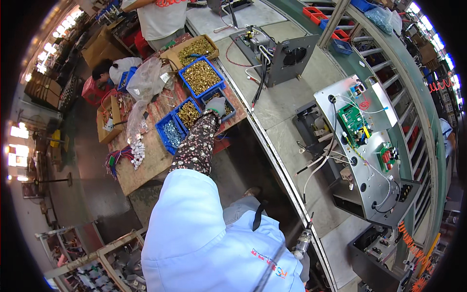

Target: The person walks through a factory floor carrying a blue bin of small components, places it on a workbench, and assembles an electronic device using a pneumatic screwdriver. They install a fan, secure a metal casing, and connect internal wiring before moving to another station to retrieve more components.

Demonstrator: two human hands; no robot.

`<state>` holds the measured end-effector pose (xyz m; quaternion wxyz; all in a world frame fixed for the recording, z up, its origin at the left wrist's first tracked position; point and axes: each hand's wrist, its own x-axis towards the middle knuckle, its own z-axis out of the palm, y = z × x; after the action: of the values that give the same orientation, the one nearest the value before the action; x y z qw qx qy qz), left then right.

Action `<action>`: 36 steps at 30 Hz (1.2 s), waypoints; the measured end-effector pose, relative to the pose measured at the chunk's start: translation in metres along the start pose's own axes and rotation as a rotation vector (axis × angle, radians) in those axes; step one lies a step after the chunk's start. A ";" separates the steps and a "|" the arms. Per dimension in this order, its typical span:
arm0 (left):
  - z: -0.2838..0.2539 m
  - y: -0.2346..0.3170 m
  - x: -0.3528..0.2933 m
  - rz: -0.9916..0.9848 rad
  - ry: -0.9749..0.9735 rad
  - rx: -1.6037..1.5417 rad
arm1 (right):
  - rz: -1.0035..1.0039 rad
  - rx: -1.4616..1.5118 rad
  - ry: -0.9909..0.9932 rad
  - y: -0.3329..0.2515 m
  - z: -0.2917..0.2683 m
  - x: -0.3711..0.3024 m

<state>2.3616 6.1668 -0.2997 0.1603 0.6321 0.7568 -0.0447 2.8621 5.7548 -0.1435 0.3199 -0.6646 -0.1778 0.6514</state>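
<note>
My left hand [217, 104], in a grey glove with a green cuff, reaches into a small blue bin [228, 116] of metal fasteners. Its fingers are down among the parts, so their pose is hidden. Beside it stand a larger blue bin [223, 79] heaped with brass-coloured fasteners, another of longer brass-coloured pieces [188, 114], and one of silvery screws [172, 134]. Low at my right side, my right hand [298, 254] is closed around a power screwdriver [304, 239], whose bit points up along the bench edge; my sleeve and body partly cover that hand.
On the bench to the right lie an opened metal chassis with a green circuit board [352, 121] and a dark fan panel [293, 57]. A roller conveyor [408, 114] runs beyond. Plastic bags [146, 80] and wire bundles [121, 156] share the wooden table. Another person [163, 22] stands behind it.
</note>
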 end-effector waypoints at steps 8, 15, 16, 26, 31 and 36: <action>0.021 -0.034 0.016 0.016 0.148 -0.209 | -0.040 0.036 0.002 0.011 -0.003 -0.005; 0.027 -0.073 0.002 -0.095 0.001 -1.625 | -0.074 0.088 0.043 0.016 -0.006 -0.025; 0.024 -0.074 0.004 0.099 -0.168 -1.778 | -0.063 0.095 0.057 0.020 -0.009 -0.026; 0.026 -0.064 -0.025 -0.145 -0.057 -2.348 | -0.075 0.054 0.099 0.034 -0.025 -0.038; 0.012 -0.046 -0.038 -0.185 -0.030 -2.344 | -0.081 0.035 0.106 0.043 -0.037 -0.038; 0.023 -0.054 -0.044 0.052 0.174 -1.833 | -0.107 0.000 0.100 0.031 -0.041 -0.047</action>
<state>2.3197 6.1087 -0.3159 0.5420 0.2757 0.4911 0.6237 2.8924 5.6932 -0.1310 0.3626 -0.6860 -0.1968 0.5993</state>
